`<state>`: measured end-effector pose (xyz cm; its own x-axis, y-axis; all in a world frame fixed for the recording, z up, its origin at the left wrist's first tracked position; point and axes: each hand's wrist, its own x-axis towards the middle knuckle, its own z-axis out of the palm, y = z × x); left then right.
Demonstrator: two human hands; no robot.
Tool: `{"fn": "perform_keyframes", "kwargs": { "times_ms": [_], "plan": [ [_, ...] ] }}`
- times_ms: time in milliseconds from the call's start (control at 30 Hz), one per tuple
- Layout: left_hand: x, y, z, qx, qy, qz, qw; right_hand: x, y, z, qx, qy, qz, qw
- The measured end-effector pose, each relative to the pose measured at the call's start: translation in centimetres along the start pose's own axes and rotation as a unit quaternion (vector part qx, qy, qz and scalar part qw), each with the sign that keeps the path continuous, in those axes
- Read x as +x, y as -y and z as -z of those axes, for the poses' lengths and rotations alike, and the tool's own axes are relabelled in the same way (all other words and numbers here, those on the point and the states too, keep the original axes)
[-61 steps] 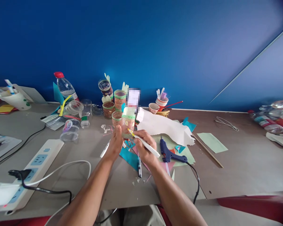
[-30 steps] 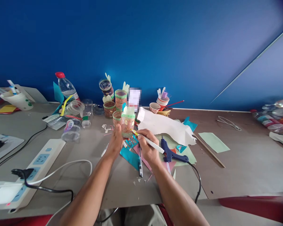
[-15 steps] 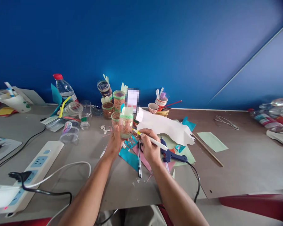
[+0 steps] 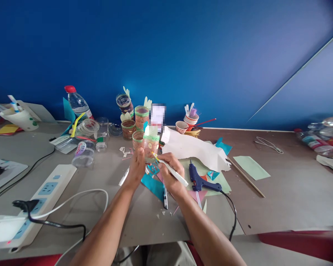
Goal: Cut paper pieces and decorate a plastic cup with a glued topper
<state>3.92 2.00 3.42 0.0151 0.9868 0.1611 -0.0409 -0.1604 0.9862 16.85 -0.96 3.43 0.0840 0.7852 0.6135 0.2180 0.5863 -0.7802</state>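
Observation:
My left hand point(image 4: 137, 168) is wrapped round a clear plastic cup point(image 4: 150, 146) with a reddish-brown covering, a green rim band, pale oval eyes and pale and blue paper pieces on top. In my right hand point(image 4: 172, 173) is a white marker point(image 4: 175, 174), its yellow tip touching or very near the front of the cup. Behind the held cup stand similar decorated cups, among them one with a pale cutout point(image 4: 142, 116) and a shorter one point(image 4: 128, 129). Beneath my hands lie blue paper point(image 4: 154, 188) and a black pen point(image 4: 165, 197).
A blue glue gun point(image 4: 201, 179) with a cord lies right of my right hand, beside crumpled white paper point(image 4: 194, 147). A wooden stick point(image 4: 246, 177) and pale green paper point(image 4: 251, 167) lie further right. At left are a power strip point(image 4: 48, 201), bottles and a clear jar point(image 4: 83, 153).
The marker's yellow tip has moved left, from beside the cup onto or close to its front. My left hand has turned the cup slightly, so its eyes face more to the right.

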Motion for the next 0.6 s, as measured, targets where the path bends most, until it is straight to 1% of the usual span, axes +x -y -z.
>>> {"fn": "perform_keyframes", "kwargs": {
  "times_ms": [233,433,600],
  "plan": [
    [-0.07,-0.22,0.05,0.04,-0.009,-0.001,0.999,-0.03,-0.59,-0.01,-0.007,0.011,0.026,1.0],
    [-0.09,-0.6,-0.15,0.038,-0.024,0.002,0.999,0.02,-0.32,-0.07,0.006,0.011,0.026,1.0],
    [0.04,-0.21,-0.08,0.008,-0.011,0.006,1.0,0.05,-0.19,-0.12,0.007,0.018,0.019,1.0]
  ]
}}
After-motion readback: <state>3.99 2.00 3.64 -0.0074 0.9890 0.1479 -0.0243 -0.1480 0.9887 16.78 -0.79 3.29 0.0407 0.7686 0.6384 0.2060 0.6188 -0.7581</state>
